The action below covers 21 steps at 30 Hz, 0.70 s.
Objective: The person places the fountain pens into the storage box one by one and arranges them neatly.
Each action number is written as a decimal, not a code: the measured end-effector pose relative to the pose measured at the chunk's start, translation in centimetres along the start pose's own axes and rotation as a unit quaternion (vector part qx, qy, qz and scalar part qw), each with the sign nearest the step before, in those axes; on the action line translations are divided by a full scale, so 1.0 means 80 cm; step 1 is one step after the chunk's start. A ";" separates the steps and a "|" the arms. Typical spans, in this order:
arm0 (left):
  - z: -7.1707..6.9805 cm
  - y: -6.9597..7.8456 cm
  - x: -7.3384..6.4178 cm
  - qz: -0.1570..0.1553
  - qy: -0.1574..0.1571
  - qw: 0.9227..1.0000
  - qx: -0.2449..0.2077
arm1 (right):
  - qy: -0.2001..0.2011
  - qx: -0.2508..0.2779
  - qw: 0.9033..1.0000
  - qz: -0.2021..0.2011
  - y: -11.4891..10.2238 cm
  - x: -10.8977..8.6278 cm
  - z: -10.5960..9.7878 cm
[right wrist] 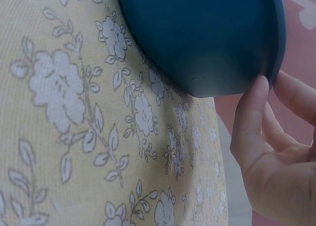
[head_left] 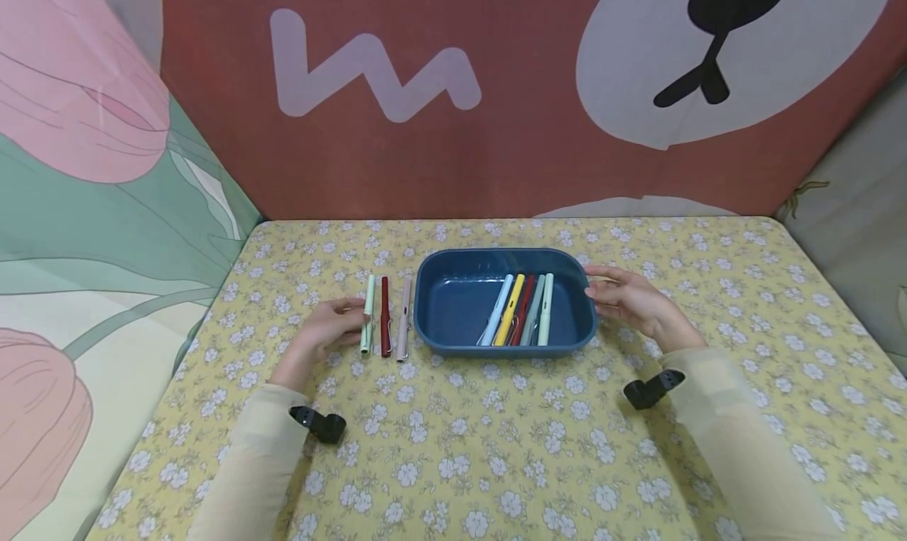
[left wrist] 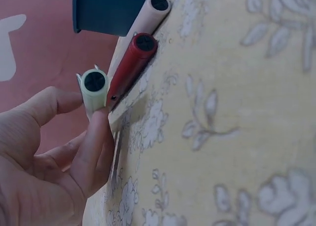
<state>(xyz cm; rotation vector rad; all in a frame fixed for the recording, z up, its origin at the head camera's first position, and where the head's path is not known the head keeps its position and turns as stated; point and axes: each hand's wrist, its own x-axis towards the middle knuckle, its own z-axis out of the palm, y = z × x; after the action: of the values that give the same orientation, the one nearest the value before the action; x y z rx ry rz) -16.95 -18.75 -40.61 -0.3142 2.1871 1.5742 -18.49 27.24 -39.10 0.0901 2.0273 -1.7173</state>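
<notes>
My left hand (head_left: 329,328) pinches a light green pen (head_left: 368,313) between thumb and fingers, left of the container. In the left wrist view, the dark round end of this green pen (left wrist: 96,81) faces the camera. Beside it lie a dark red pen (head_left: 386,316) and a pale pink pen (head_left: 405,320), roughly parallel. At the blue container's (head_left: 453,350) right end, my right hand (head_left: 631,298) holds the rim with its fingertips. The right wrist view shows the thumb and a finger on either side of the container's rim (right wrist: 280,48).
Inside the container, several pens lean side by side: light blue (head_left: 497,309), yellow (head_left: 512,309), dark red, grey-green (head_left: 533,310) and light green (head_left: 546,309). A yellow floral cloth (head_left: 453,431) covers the table, with a red-brown patterned backdrop (head_left: 425,163) behind it.
</notes>
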 end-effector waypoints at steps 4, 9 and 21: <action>-0.002 0.001 -0.002 0.011 -0.011 1.000 -0.026 | 0.000 0.000 1.000 0.001 0.000 0.000 0.000; -0.005 0.001 -0.003 0.030 -0.020 0.998 -0.045 | -0.002 0.001 1.000 0.002 0.001 0.000 0.000; -0.005 0.011 -0.005 0.040 -0.036 0.998 -0.046 | -0.005 -0.001 1.000 -0.001 -0.002 -0.001 0.000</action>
<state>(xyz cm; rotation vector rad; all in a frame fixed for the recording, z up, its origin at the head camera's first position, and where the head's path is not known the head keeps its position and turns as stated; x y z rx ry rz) -17.04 -18.90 -39.56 -0.1973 2.1010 1.7049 -18.50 27.23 -38.97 0.0795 2.0223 -1.7137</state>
